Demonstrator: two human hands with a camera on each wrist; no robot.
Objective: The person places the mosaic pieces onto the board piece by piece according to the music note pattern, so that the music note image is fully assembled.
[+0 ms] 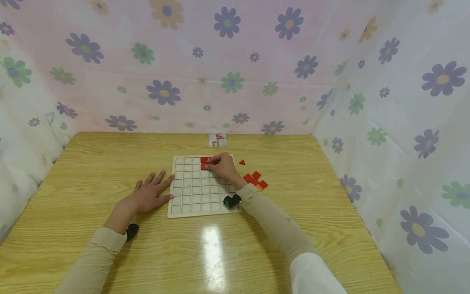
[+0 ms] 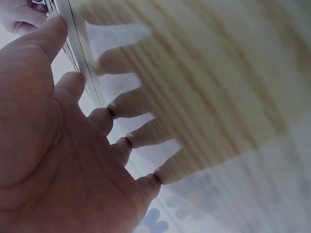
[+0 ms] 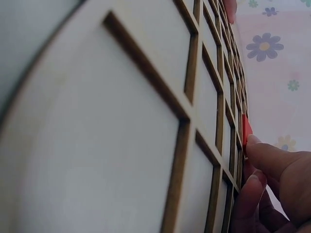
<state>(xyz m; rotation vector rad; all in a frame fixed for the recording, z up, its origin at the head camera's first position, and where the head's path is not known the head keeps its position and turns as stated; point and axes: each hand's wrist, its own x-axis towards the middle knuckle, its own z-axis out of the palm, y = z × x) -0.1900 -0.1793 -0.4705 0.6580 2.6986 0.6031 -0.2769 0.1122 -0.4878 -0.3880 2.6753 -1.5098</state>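
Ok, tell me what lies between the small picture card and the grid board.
Just a strip of bare table separates the card from the board; the head view shows it.

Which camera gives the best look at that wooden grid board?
The head view: it shows the grid board from above, partly hidden by the right hand. The left wrist view catches its edge; the right wrist view, slanted close-up squares.

Pale wooden gridded board [image 1: 196,198]: some upper-right cells hidden by the right hand [image 1: 225,165]; near corner blurred in right wrist view. Flat red tile [image 3: 246,126]: partly covered by fingertips, outline untellable. Small white printed card [image 1: 218,140]: fine detail illegible. Left hand [image 2: 68,141]: cropped at left wrist view's left edge.
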